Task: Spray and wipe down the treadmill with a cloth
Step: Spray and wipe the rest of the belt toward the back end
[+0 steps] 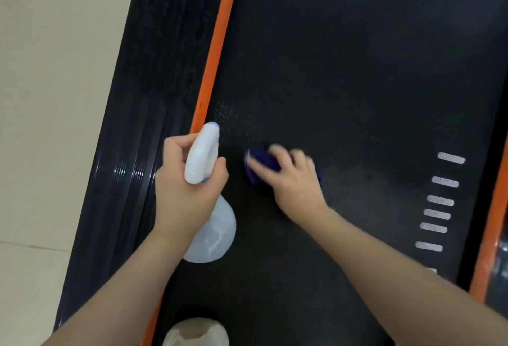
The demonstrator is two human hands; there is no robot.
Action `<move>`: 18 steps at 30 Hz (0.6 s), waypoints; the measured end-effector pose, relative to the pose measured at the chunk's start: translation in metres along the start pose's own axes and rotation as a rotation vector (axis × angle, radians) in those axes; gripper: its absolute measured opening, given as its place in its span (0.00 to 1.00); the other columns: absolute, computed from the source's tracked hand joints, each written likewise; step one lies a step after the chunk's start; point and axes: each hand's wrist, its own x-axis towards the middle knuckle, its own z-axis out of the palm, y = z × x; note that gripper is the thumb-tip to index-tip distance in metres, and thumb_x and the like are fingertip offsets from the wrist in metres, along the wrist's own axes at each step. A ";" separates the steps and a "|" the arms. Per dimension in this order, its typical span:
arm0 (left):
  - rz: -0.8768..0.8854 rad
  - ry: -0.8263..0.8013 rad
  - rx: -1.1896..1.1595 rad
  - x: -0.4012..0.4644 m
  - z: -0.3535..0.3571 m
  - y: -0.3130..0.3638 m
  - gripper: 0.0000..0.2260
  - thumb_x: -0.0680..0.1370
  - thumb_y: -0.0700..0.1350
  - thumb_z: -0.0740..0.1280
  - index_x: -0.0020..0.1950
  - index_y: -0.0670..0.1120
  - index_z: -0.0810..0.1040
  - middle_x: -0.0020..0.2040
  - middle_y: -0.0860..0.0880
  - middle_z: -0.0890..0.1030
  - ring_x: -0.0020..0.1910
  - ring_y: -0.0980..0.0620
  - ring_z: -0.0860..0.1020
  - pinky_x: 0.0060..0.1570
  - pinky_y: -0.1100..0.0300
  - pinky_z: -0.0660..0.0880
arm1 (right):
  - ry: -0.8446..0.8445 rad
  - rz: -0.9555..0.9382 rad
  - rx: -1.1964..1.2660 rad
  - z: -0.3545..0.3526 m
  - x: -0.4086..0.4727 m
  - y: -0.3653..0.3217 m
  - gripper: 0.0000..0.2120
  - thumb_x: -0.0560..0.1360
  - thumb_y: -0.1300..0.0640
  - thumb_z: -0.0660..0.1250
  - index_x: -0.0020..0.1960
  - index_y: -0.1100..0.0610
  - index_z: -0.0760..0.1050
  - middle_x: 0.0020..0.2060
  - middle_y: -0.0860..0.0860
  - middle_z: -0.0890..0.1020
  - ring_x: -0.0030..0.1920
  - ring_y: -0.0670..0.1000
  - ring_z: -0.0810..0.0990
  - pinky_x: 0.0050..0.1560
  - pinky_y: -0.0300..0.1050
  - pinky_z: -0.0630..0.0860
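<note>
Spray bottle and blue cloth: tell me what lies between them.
In the head view, only bare black treadmill belt shows between the spray bottle in the left hand and the blue cloth under the right hand.

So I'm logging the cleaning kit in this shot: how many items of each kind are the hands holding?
Spray bottle: 1, in the left hand
Cloth: 1, dark blue, under the right hand
Total: 2
</note>
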 end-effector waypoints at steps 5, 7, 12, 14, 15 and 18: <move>-0.011 -0.001 -0.009 -0.003 -0.007 -0.004 0.15 0.71 0.43 0.68 0.54 0.51 0.68 0.50 0.56 0.77 0.49 0.59 0.78 0.45 0.68 0.76 | -0.104 0.398 0.149 -0.009 0.080 -0.038 0.30 0.71 0.61 0.65 0.71 0.47 0.65 0.66 0.59 0.68 0.52 0.62 0.70 0.48 0.52 0.67; -0.032 -0.015 0.001 -0.004 -0.007 -0.003 0.15 0.71 0.44 0.68 0.54 0.49 0.68 0.47 0.61 0.77 0.47 0.62 0.78 0.43 0.69 0.75 | -0.106 0.214 0.212 -0.012 0.059 -0.052 0.30 0.65 0.60 0.72 0.66 0.47 0.72 0.61 0.58 0.74 0.47 0.61 0.73 0.44 0.50 0.71; -0.024 -0.050 0.013 -0.004 0.000 0.007 0.17 0.71 0.43 0.71 0.55 0.50 0.68 0.47 0.58 0.77 0.45 0.65 0.77 0.41 0.70 0.75 | -0.174 -0.264 0.121 -0.013 0.033 -0.020 0.31 0.60 0.60 0.76 0.62 0.48 0.76 0.57 0.60 0.77 0.42 0.62 0.75 0.37 0.49 0.73; 0.007 -0.049 0.011 -0.010 -0.001 0.006 0.18 0.72 0.40 0.71 0.56 0.49 0.67 0.48 0.59 0.75 0.46 0.65 0.77 0.41 0.72 0.74 | -0.081 -0.053 0.069 -0.010 0.050 -0.017 0.32 0.62 0.59 0.75 0.64 0.47 0.74 0.56 0.59 0.77 0.42 0.61 0.75 0.37 0.48 0.71; 0.026 -0.044 0.013 -0.013 -0.002 0.003 0.18 0.72 0.42 0.71 0.57 0.49 0.66 0.49 0.58 0.75 0.48 0.65 0.77 0.42 0.73 0.74 | -0.041 0.100 0.063 -0.006 0.056 -0.022 0.31 0.62 0.59 0.75 0.64 0.47 0.74 0.56 0.58 0.77 0.42 0.60 0.74 0.37 0.48 0.71; 0.033 -0.031 0.001 -0.020 -0.007 -0.003 0.19 0.71 0.46 0.69 0.58 0.49 0.65 0.52 0.55 0.75 0.51 0.62 0.77 0.45 0.73 0.73 | -0.029 0.335 0.099 -0.003 0.061 -0.047 0.31 0.64 0.61 0.73 0.65 0.47 0.73 0.58 0.58 0.75 0.44 0.59 0.73 0.40 0.49 0.70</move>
